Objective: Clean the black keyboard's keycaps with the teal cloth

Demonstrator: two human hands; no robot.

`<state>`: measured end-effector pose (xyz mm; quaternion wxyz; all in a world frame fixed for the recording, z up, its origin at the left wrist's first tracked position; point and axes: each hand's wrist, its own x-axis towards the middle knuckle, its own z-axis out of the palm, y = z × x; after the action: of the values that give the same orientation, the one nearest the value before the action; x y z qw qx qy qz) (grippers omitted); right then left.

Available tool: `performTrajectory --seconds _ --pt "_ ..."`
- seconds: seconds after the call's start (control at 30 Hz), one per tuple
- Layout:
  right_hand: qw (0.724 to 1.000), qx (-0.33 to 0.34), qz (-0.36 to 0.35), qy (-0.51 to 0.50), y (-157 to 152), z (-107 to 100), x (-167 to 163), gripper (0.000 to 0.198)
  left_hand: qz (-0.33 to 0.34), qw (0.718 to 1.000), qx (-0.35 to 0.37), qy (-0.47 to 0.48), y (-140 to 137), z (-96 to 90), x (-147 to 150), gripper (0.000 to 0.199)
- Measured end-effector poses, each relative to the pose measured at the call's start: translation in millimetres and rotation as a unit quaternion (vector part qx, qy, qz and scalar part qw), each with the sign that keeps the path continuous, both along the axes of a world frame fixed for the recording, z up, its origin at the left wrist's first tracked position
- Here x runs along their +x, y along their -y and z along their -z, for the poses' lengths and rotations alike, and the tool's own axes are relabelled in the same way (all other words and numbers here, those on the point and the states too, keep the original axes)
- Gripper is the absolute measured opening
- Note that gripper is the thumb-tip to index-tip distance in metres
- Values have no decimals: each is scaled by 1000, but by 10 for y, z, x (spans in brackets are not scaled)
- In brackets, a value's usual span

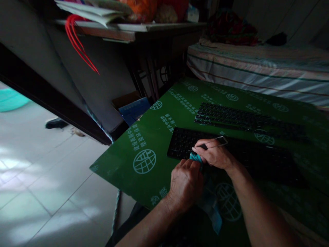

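Observation:
My right hand (214,154) is closed with a thin wire loop tool (221,140), which looks like a keycap puller, sticking out past its knuckles. At its thumb and fingertips is a small black piece (203,146), perhaps a keycap. A blue cloth (195,157) is bunched between both hands, and its tail (215,214) hangs down toward me. My left hand (186,181) is closed around the cloth. Both hands are over the near edge of a black keyboard (178,142), partly covering it. Beyond it, black keycaps (226,115) lie in rows.
The green printed tabletop (164,185) has its left corner over a tiled floor (51,192). Behind stand a wooden table (118,34) with papers and bags, red cords (77,41) hanging from it, and a bed (257,65). A blue box (135,108) sits below.

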<state>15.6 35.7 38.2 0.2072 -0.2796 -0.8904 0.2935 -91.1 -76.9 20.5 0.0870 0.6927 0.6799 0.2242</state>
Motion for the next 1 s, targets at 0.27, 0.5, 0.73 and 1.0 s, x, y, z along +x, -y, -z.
performTrajectory --seconds 0.27,0.5,0.73,1.0 --pt "990 -122 66 14 17 -72 43 23 15 1000 -9 9 23 7 67 8" --pt "993 -91 72 6 -7 -77 66 23 15 1000 4 17 -13 39 104 7" --pt "996 -61 60 -13 -34 -50 70 21 19 1000 8 23 -14 38 127 6" --pt "958 -258 123 -2 -56 -33 188 28 1 998 24 52 24 83 98 8"
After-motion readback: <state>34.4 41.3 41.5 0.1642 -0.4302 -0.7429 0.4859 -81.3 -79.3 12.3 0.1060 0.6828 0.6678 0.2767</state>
